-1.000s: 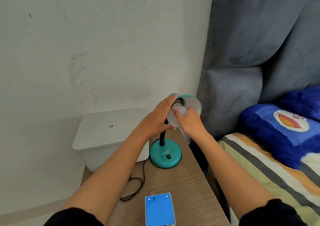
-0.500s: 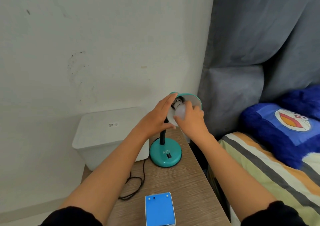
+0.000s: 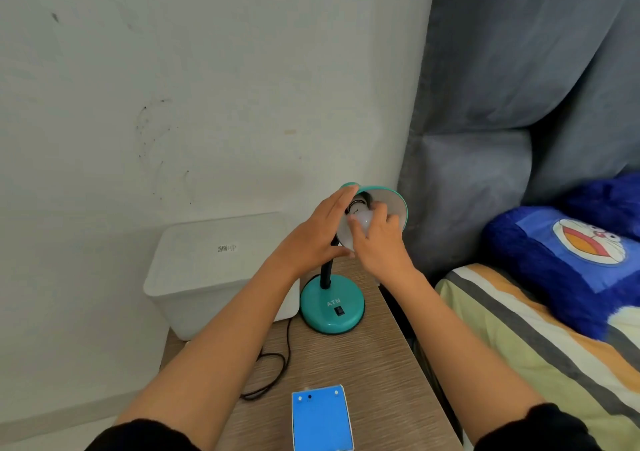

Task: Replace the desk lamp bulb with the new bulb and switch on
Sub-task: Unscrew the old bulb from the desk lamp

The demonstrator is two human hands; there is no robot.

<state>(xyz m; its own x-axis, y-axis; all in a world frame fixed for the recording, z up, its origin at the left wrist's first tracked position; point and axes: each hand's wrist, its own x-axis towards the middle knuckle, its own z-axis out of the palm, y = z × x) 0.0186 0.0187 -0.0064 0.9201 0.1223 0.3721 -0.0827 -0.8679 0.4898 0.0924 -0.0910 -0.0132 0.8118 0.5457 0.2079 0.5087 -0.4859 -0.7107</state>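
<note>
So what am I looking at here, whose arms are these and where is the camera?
The camera sits on a person's head, looking down at their own bare arms; there is no robot. The left hand steadies the teal lamp shade, while the right hand grips the white bulb in its socket. The teal desk lamp's round base stands on a wooden bedside table, beside a white plastic box. A blue cardboard box lies nearer the person.
</note>
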